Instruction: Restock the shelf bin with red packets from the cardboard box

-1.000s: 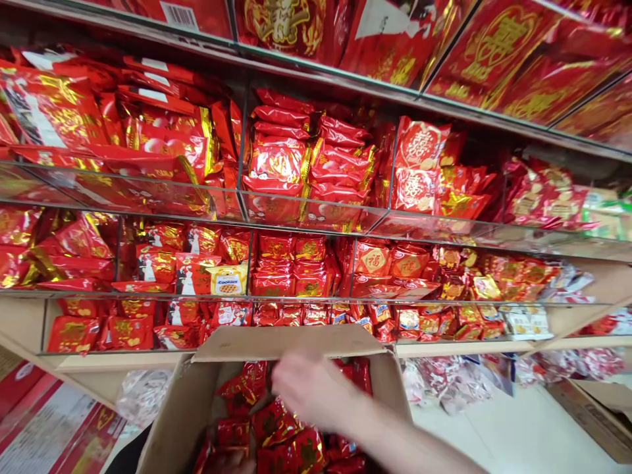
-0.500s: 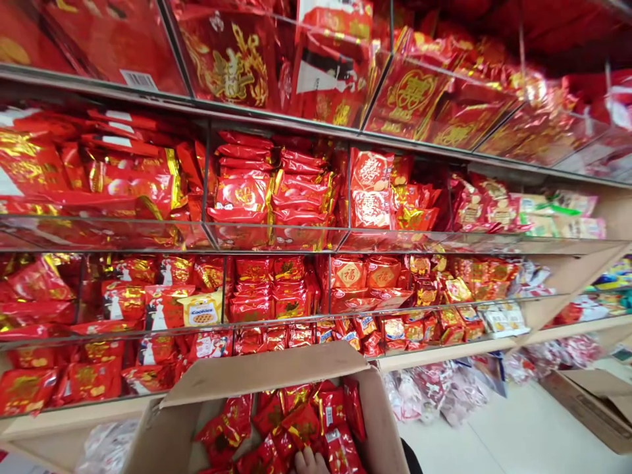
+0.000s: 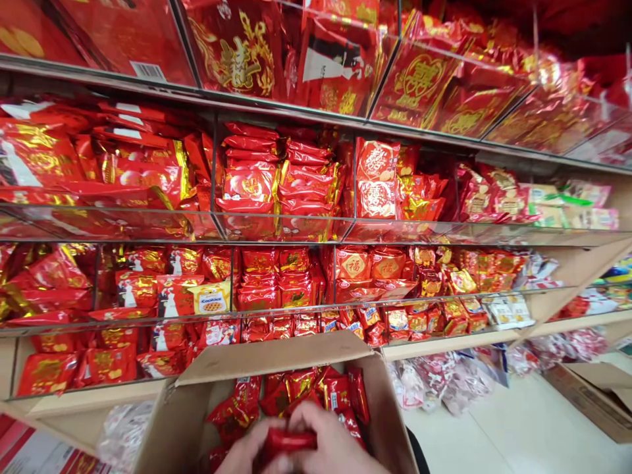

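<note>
Inside an open cardboard box (image 3: 281, 357) lie many red foil snack packets (image 3: 236, 411) with gold print. Over them, at the bottom of the view, my left hand (image 3: 247, 449) and my right hand (image 3: 333, 440) come together around a shiny red packet (image 3: 292, 440). Fingers of both hands press on it from either side, slightly blurred by motion. Whether they hold one packet or several stacked ones I cannot tell.
Behind the box rise shelves (image 3: 563, 296) with clear dividers, packed with red and gold packets. A yellow cookies packet (image 3: 212, 297) stands out. Plastic-wrapped bundles (image 3: 444, 378) lie under the shelves, and another cardboard box (image 3: 595, 398) sits on the floor at right.
Half a second ago only one hand's fingers showed, low among the packets in the box. Now both hands are in view, closed on a red packet above the others. The view has shifted slightly.
</note>
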`<control>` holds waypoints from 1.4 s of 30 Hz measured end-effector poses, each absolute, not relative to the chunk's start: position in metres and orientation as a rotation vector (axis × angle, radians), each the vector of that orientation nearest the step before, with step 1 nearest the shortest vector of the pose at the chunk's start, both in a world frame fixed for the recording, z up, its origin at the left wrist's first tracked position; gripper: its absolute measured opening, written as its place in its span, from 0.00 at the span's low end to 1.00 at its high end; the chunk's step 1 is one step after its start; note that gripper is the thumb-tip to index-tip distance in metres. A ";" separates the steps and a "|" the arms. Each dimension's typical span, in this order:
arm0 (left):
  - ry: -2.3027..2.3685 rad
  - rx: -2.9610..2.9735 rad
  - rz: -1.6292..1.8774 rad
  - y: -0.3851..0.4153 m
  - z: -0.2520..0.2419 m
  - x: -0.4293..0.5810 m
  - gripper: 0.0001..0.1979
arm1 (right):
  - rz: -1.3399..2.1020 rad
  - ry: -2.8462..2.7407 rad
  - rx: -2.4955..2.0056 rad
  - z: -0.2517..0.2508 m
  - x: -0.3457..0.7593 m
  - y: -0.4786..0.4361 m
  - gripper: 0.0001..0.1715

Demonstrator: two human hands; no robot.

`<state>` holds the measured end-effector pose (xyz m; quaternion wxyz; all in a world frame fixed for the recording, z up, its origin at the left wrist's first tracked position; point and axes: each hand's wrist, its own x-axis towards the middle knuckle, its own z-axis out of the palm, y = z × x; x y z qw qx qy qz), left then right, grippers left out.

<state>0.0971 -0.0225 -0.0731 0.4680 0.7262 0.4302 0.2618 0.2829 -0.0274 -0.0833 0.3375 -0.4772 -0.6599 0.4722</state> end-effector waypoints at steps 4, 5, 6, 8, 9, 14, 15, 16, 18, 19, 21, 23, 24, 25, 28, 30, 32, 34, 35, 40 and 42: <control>1.300 1.628 1.050 -0.015 -0.032 0.126 0.11 | 1.112 -1.149 -1.224 -0.041 0.270 -0.017 0.14; 1.329 1.594 1.127 -0.014 -0.026 0.131 0.11 | 1.027 -1.115 -1.241 -0.038 0.267 -0.014 0.17; 1.369 1.557 1.192 -0.012 -0.023 0.135 0.10 | 0.936 -1.113 -1.262 -0.037 0.265 -0.012 0.20; 1.464 1.491 1.285 -0.011 -0.020 0.139 0.13 | 0.743 -1.159 -1.303 -0.039 0.262 -0.009 0.21; 1.501 1.467 1.311 -0.011 -0.021 0.140 0.15 | 0.651 -1.181 -1.314 -0.040 0.261 -0.009 0.21; 1.577 1.434 1.373 -0.012 -0.029 0.138 0.17 | 0.395 -1.266 -1.268 -0.046 0.259 -0.014 0.18; 1.578 1.436 1.377 -0.012 -0.031 0.137 0.17 | 0.382 -1.270 -1.268 -0.047 0.259 -0.015 0.17; 1.573 1.438 1.375 -0.013 -0.033 0.135 0.16 | 0.386 -1.263 -1.278 -0.049 0.258 -0.016 0.17; 1.555 1.439 1.351 -0.014 -0.039 0.132 0.15 | 0.454 -1.230 -1.321 -0.053 0.256 -0.018 0.18; 1.549 1.436 1.338 -0.015 -0.042 0.130 0.15 | 0.526 -1.218 -1.339 -0.055 0.255 -0.020 0.19; 1.554 1.426 1.321 -0.017 -0.047 0.125 0.16 | 0.740 -1.243 -1.319 -0.059 0.254 -0.026 0.19; 1.567 1.414 1.318 -0.020 -0.049 0.119 0.17 | 1.003 -1.316 -1.205 -0.057 0.255 -0.033 0.13; 1.568 1.406 1.315 -0.022 -0.049 0.117 0.18 | 1.117 -1.356 -1.140 -0.055 0.256 -0.037 0.10; 1.557 1.398 1.305 -0.024 -0.049 0.114 0.18 | 1.197 -1.397 -1.091 -0.050 0.258 -0.041 0.11; 1.514 1.338 1.274 -0.029 -0.047 0.105 0.18 | 1.203 -1.528 -1.077 -0.025 0.268 -0.037 0.13; 1.494 1.260 1.244 -0.032 -0.050 0.100 0.19 | 1.057 -1.562 -1.093 0.000 0.278 -0.019 0.12; 1.492 1.196 1.179 -0.035 -0.059 0.096 0.21 | 0.855 -1.539 -1.105 0.027 0.285 0.014 0.12; 1.477 1.193 1.092 -0.038 -0.072 0.094 0.22 | 0.635 -1.525 -1.154 0.051 0.286 0.055 0.13; 1.463 1.218 1.046 -0.040 -0.078 0.094 0.21 | 0.549 -1.542 -1.184 0.060 0.283 0.077 0.13; 1.393 1.488 0.921 -0.046 -0.103 0.092 0.14 | 0.383 -1.663 -1.289 0.074 0.246 0.158 0.12; 1.380 1.603 0.881 -0.047 -0.110 0.087 0.11 | 0.351 -1.655 -1.336 0.070 0.232 0.171 0.17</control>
